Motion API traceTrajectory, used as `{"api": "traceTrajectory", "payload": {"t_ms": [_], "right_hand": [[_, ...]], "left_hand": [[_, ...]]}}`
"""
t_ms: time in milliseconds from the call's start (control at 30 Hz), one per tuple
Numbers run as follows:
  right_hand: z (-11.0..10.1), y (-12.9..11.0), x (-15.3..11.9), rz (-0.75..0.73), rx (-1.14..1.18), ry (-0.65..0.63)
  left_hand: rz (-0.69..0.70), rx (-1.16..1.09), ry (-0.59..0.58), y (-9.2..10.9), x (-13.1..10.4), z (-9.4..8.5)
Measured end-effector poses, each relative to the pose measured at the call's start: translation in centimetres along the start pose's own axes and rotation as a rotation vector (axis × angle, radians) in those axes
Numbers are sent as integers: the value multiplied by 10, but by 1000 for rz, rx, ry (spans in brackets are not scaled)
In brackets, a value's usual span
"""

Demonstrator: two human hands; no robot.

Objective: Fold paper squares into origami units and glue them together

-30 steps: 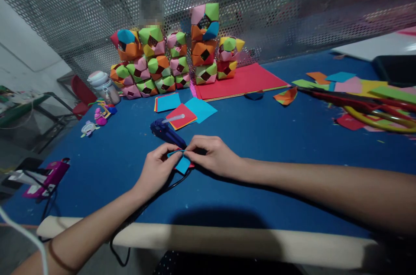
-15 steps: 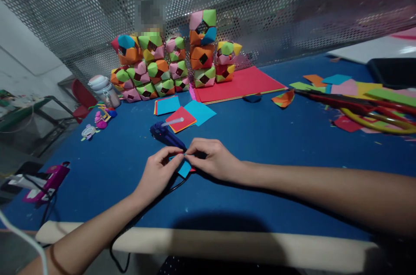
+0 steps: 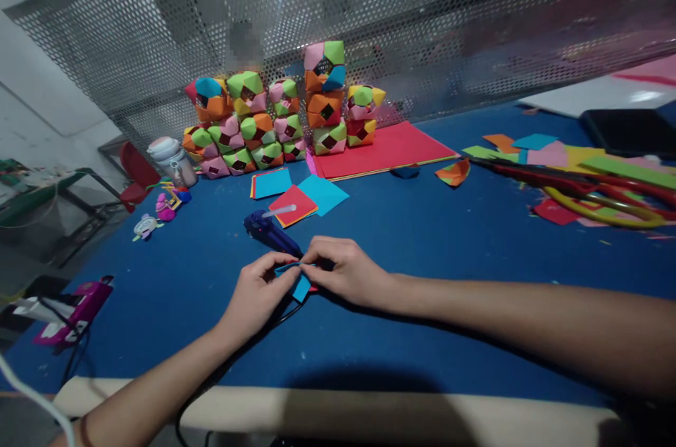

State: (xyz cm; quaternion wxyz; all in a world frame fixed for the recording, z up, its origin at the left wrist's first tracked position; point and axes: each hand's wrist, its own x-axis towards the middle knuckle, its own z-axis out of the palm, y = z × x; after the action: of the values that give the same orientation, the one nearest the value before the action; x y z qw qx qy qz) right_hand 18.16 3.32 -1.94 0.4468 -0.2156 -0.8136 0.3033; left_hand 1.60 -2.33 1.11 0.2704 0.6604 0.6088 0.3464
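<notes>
Between my two hands is a small folded blue paper (image 3: 301,288), with a bit of red paper showing beside it. My left hand (image 3: 267,286) pinches its left side between thumb and fingers. From the right, my right hand (image 3: 346,269) pinches the same paper, and its fingertips meet those of my left hand. Just beyond the hands lies a dark blue glue gun (image 3: 272,232) with a clear stick in its back end. Behind it are a red square of paper (image 3: 296,203), a blue sheet (image 3: 324,195) and a small blue-topped stack (image 3: 273,183).
Stacked folded-paper blocks (image 3: 257,129) stand at the back beside a large red sheet (image 3: 391,148). Scissors (image 3: 581,186) and paper scraps lie at right, near a black object (image 3: 626,131). A bottle (image 3: 170,158) and a purple power strip (image 3: 77,313) are at left.
The view has tilted, so the whole scene sits slightly lower. The top edge of the blue paper now shows more between my fingertips. Both hands keep their pinch.
</notes>
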Motion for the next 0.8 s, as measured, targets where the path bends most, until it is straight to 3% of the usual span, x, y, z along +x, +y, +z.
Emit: {"api": "traceTrajectory", "payload": {"t_ms": [467,800], "right_hand": [[3,-2,-3,-183,-81,4],[5,-3,-1,-144,-132,44]], "left_hand": [[20,9,-22,2,-1,1],[35,-26,29,-4,-2,1]]}}
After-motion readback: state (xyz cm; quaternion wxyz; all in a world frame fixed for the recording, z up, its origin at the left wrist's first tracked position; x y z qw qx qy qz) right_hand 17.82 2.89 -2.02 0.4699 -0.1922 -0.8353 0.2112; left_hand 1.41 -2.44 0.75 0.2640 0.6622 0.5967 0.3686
